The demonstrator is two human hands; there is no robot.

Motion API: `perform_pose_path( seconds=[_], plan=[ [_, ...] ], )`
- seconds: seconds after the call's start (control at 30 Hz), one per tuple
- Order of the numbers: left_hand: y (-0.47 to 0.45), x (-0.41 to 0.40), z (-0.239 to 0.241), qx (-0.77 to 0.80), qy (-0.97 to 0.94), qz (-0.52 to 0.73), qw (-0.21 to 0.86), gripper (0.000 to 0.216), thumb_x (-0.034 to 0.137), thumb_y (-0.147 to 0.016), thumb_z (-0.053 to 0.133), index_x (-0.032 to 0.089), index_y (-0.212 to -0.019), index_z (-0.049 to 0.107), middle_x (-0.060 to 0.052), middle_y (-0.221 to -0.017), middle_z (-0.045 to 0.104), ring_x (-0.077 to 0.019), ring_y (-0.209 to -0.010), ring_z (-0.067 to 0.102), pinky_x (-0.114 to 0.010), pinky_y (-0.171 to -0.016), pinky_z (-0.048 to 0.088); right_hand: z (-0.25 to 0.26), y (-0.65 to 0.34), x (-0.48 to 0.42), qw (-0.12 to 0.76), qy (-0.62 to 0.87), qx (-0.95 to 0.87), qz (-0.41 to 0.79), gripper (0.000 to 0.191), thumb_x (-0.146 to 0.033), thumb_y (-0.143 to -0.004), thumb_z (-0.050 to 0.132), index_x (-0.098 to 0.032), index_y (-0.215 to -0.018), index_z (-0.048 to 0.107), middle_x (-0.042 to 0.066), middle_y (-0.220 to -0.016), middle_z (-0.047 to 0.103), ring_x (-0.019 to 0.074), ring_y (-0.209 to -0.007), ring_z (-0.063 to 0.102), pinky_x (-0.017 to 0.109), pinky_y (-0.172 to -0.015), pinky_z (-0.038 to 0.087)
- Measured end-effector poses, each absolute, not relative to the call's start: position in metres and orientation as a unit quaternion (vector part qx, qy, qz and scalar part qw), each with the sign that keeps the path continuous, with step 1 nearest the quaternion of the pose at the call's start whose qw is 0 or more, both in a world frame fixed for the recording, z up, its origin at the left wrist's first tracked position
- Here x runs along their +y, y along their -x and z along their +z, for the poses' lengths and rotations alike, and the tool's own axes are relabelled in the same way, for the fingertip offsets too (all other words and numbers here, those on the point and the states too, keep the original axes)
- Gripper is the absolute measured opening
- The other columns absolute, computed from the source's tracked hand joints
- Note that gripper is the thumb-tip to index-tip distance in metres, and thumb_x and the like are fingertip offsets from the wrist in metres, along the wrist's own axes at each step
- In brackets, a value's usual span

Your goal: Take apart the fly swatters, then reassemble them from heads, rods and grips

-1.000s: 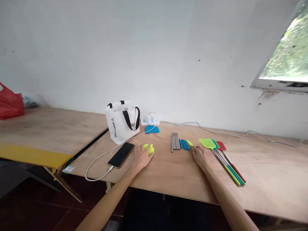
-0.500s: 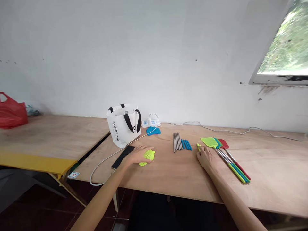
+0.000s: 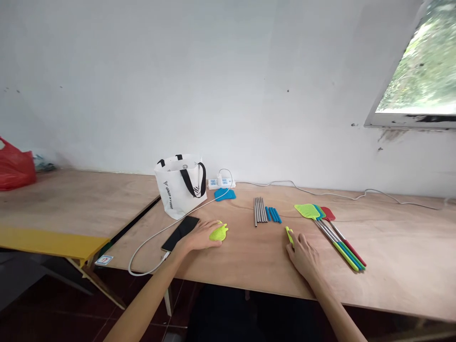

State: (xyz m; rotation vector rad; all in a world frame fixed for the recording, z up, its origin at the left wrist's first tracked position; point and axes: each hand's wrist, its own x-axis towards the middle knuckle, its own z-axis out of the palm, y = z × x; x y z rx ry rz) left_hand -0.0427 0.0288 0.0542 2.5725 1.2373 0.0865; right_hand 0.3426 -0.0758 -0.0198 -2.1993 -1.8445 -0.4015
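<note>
We have both hands on lime-green parts, with finished swatters lying at the right of the frame.

Our left hand, left of centre, has its fingers curled onto the lime-green plastic mesh swatter head. Our right hand has its fingers drawn together on the short lime-green handle grip on the bare plywood table. Several whole fly swatters lie together. The steel rods, blue grips and a blue mesh head lie loose, so by our judgement some remain unassembled.

The mesh head lies on the table between phone and rods, before the bag.
</note>
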Motion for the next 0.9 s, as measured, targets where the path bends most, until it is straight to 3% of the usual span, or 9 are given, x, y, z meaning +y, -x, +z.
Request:
perform_pose_path(
  seconds=[0.17,0.3,0.43,0.53,0.7,0.9],
  plan=[
    [0.033,0.027,0.053,0.434,-0.888,0.070,0.136,0.076,0.054,-0.085,0.068,0.033,-0.152,0.040,-0.007,-0.162,0.036,-0.0339,-0.149,0.032,-0.052,-0.122,0.023,-0.020,-0.346,-0.077,0.159,0.757,-0.625,-0.104,0.043,-0.028,-0.100,0.038,-0.023,-0.141,0.053,0.007,-0.102,0.058,0.0211,-0.087,0.064,0.029,-0.067,0.042],
    [-0.015,0.027,0.046,0.406,-0.892,0.158,0.118,0.067,0.047,-0.097,0.054,0.030,-0.157,0.029,-0.007,-0.163,0.035,-0.0279,-0.149,0.035,-0.046,-0.120,0.029,-0.024,-0.347,-0.075,0.188,0.763,-0.613,-0.084,0.042,-0.027,-0.100,0.039,-0.022,-0.137,0.057,0.007,-0.099,0.057,0.0217,-0.090,0.063,0.030,-0.071,0.044],
    [-0.079,0.038,0.033,0.362,-0.917,0.137,0.095,0.073,0.052,-0.099,0.051,0.022,-0.160,0.022,-0.013,-0.167,0.026,-0.0300,-0.153,0.026,-0.048,-0.123,0.024,-0.023,-0.347,-0.076,0.188,0.761,-0.617,-0.077,0.042,-0.027,-0.099,0.040,-0.022,-0.136,0.059,0.006,-0.096,0.056,0.0216,-0.086,0.063,0.030,-0.071,0.045],
    [-0.110,0.047,0.022,0.344,-0.929,0.119,0.069,0.068,0.053,-0.103,0.041,0.024,-0.161,0.020,-0.011,-0.167,0.027,-0.0288,-0.153,0.026,-0.050,-0.122,0.023,-0.019,-0.347,-0.078,0.183,0.761,-0.618,-0.074,0.043,-0.028,-0.100,0.039,-0.021,-0.139,0.057,0.006,-0.097,0.057,0.0218,-0.086,0.064,0.030,-0.069,0.045],
    [-0.119,0.044,0.011,0.378,-0.917,0.122,0.043,0.057,0.050,-0.107,0.027,0.023,-0.157,0.033,-0.011,-0.163,0.036,-0.0280,-0.150,0.032,-0.052,-0.120,0.025,-0.018,-0.347,-0.080,0.179,0.756,-0.622,-0.092,0.042,-0.029,-0.101,0.038,-0.024,-0.139,0.056,0.006,-0.096,0.058,0.0208,-0.085,0.064,0.028,-0.067,0.044],
    [-0.107,0.001,0.014,0.404,-0.907,0.120,0.019,0.052,0.043,-0.107,0.033,0.017,-0.151,0.043,-0.016,-0.159,0.041,-0.0311,-0.146,0.039,-0.051,-0.117,0.032,-0.019,-0.347,-0.080,0.178,0.759,-0.620,-0.094,0.040,-0.030,-0.101,0.039,-0.024,-0.136,0.058,0.005,-0.096,0.057,0.0201,-0.085,0.064,0.028,-0.066,0.043]
  ],
)
